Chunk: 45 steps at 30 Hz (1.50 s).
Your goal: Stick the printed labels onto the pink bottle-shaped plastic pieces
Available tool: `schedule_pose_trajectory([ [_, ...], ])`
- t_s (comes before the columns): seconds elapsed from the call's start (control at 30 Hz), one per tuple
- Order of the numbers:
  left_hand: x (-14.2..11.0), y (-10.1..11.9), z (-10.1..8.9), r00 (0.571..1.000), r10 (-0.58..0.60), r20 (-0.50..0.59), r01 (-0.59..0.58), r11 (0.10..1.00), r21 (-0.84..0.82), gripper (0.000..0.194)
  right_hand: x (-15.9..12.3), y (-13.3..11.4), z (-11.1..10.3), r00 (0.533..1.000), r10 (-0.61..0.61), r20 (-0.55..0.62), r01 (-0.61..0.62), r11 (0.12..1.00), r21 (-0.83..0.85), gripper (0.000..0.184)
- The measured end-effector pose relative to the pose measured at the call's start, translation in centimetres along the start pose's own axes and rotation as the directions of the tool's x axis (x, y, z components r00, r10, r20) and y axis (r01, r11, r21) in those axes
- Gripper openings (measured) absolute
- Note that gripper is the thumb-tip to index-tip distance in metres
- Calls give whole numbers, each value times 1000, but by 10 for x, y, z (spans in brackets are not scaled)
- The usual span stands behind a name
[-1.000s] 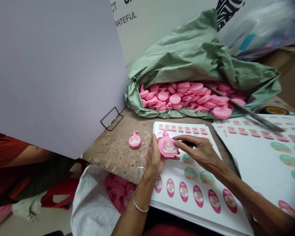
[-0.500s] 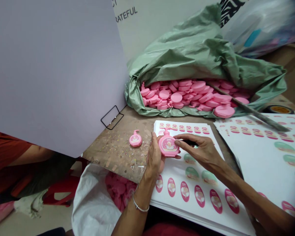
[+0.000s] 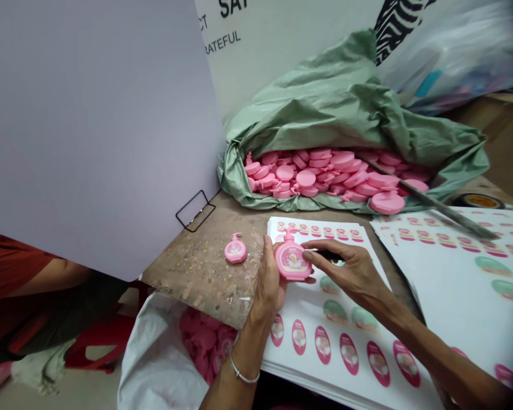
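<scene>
My left hand (image 3: 267, 282) grips a flat pink bottle-shaped piece (image 3: 291, 261) with a pump top and a baby-picture label on its face. My right hand (image 3: 350, 270) reaches in from the right, fingertips at the piece's edge, pinching a dark slim object (image 3: 330, 256) whose end is partly hidden. Beneath both hands lies a stack of white sheets (image 3: 312, 304) printed with pink oval labels. A second such piece (image 3: 235, 250) rests on the stained wooden table (image 3: 196, 279), left of my hands.
A green sack (image 3: 325, 114) holds many pink pieces (image 3: 308, 176), with a metal rod (image 3: 436, 202) across it. More label sheets (image 3: 453, 285) lie right. Below the table edge, a white sack (image 3: 158, 364) holds pink pieces. A pale board (image 3: 94, 131) stands left, beside a co-worker's arm (image 3: 43, 279).
The whole view has drifted slightly lower in the frame. My hands keep the same hold on the pink piece, and nothing else has visibly moved.
</scene>
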<state>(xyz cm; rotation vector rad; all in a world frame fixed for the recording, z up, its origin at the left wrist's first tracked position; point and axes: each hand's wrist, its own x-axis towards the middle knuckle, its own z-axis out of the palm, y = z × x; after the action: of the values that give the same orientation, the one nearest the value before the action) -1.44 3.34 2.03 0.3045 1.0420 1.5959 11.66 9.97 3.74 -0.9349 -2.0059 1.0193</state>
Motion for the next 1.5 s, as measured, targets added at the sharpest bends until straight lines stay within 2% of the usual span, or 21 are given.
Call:
schedule_pose_trajectory([
  [0.13, -4, 3, 1, 999, 9, 48, -8, 1000, -17, 63, 1, -3, 1, 1000, -16, -18, 16, 1000, 6, 29],
  [0.23, -9, 3, 3, 992, 79, 101, -85, 994, 64, 53, 1, -2, 2, 999, -35, -41, 34, 999, -19, 30],
  [0.33, -12, 0, 3, 984, 153, 87, -165, 973, 161, 53, 1, 0, 3, 990, -116, -82, 97, 974, -203, 38],
  [0.4, -12, -2, 1, 980, 190, 60, -198, 962, 190, 52, 2, 1, 2, 980, -177, -93, 130, 917, -377, 43],
  [0.53, -11, -4, -7, 980, 178, 83, -192, 957, 218, 48, 6, 3, -7, 966, -221, -133, 104, 806, -583, 55],
  [0.57, -12, -4, -8, 982, 162, 93, -178, 962, 209, 47, 7, 4, -8, 970, -195, -145, 82, 824, -561, 60],
  [0.63, -15, -5, -11, 984, 136, 115, -155, 971, 184, 45, 9, 6, -5, 987, -84, -137, 26, 923, -384, 68],
  [0.7, -20, -5, -11, 980, 121, 159, -148, 974, 173, 42, 11, 10, 5, 997, 38, -67, -47, 989, -138, 74],
  [0.77, -26, -5, -11, 969, 92, 230, -132, 977, 168, 42, 13, 15, 19, 995, 96, 23, -96, 995, 4, 77],
  [0.87, -33, -5, -22, 964, 23, 265, -63, 988, 142, 53, 15, 29, 31, 998, 43, 46, -42, 999, -26, 76],
  [0.93, -32, -2, -37, 988, 38, 150, -72, 971, 227, 51, 12, 45, 28, 1000, -12, -24, 8, 989, -149, 74],
  [1.0, -26, 4, -56, 983, 180, -36, -141, 864, 483, 40, 3, 64, 18, 994, -72, -82, 42, 945, -324, 67],
  [1.07, -14, 11, -72, 908, 395, -136, -148, 609, 780, 33, -12, 78, 6, 990, -131, -50, 92, 876, -474, 59],
  [1.1, -7, 14, -79, 889, 440, -128, -124, 500, 857, 31, -21, 82, 2, 989, -148, -7, 123, 847, -517, 54],
  [1.13, 0, 17, -83, 882, 456, -122, -93, 420, 903, 30, -29, 83, -1, 991, -129, 45, 132, 827, -547, 51],
  [1.23, 22, 22, -91, 877, 468, -110, 16, 201, 979, 27, -42, 76, -4, 993, -74, 91, 113, 813, -572, 43],
  [1.33, 35, 26, -98, 870, 471, -144, 120, 80, 990, 34, -27, 70, -12, 996, -48, 75, 81, 825, -560, 43],
  [1.4, 37, 29, -105, 843, 529, -95, 113, -1, 994, 38, -5, 73, -31, 1000, 12, 3, -9, 834, -551, 45],
  [1.43, 36, 29, -108, 807, 589, -39, 92, -61, 994, 40, 9, 78, -45, 996, 58, -65, -85, 830, -552, 46],
  [1.47, 35, 29, -111, 753, 658, 31, 71, -129, 989, 41, 24, 84, -59, 976, 130, -177, -207, 811, -547, 45],
  [1.5, 33, 27, -112, 684, 721, 111, 50, -198, 979, 42, 40, 92, -75, 922, 217, -321, -364, 768, -527, 45],
])
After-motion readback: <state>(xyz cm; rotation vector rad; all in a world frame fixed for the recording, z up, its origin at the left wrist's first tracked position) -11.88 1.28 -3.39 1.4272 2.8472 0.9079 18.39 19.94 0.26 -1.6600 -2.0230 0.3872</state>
